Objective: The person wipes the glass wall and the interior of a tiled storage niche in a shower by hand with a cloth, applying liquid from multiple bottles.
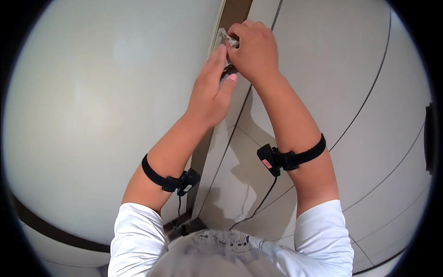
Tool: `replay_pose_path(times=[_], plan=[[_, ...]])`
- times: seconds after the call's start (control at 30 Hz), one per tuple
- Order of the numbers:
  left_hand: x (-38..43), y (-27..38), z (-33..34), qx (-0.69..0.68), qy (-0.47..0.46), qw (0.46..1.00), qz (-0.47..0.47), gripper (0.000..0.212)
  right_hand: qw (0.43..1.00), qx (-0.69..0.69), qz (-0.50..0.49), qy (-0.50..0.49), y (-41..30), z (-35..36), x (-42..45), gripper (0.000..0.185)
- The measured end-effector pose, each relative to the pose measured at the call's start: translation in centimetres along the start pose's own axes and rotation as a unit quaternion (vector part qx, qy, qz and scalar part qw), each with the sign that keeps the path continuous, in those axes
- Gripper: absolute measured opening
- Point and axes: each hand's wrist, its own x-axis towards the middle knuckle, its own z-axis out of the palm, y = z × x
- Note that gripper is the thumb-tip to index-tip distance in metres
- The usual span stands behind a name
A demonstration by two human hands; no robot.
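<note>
A crumpled, pale piece of cloth or tissue [223, 36] shows between my two hands near the top middle. My right hand [258, 50] is bent over it, its fingers closed on part of it. Beside it, my left hand [211, 86] lies with straight fingers, their tips touching the pale piece, the thumb held apart. Under the hands a dark, shiny part [229, 70] is partly hidden; it may be a handle. A brown strip [236, 12] runs down past both hands.
A large, smooth, pale panel [86, 104] fills the left side. Tiled surfaces with dark joints [332, 86] lie on the right. Each forearm wears a black strap with a small device, the right one [269, 161] trailing a cable. A dark object [429, 138] stands at the right rim.
</note>
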Motion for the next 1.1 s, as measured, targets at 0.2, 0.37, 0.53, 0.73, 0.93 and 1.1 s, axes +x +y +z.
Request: replay_pose_path(times=[0.2,0.37,0.53,0.73,0.93,1.1], plan=[[5.5,-1.8,-4.7,-0.087,-0.097,0.989,-0.075,0.063,0.999,-0.045,-0.016,0.002,-0.7,1.1,6.2,0.016],[9.1,-3.0,-3.1,0.131,-0.048,0.987,0.085,0.069,0.979,-0.135,-0.155,-0.011,1.7,0.7,11.4,0.026],[13.3,-1.8,-2.1,0.130,-0.048,0.989,0.057,0.072,0.915,-0.146,-0.375,0.002,3.7,0.2,13.6,0.009],[18.2,-0.6,-3.5,0.112,-0.056,0.989,0.076,0.079,0.887,-0.268,-0.373,-0.055,2.4,-2.2,16.9,0.014],[25.6,-0.1,-3.1,0.014,-0.093,0.993,0.076,0.090,0.894,-0.350,-0.233,-0.154,4.1,-5.1,20.6,0.026],[28.3,-2.7,-1.8,-0.002,-0.060,0.982,0.179,0.097,0.932,-0.303,-0.189,-0.064,7.8,-2.5,20.8,0.054]])
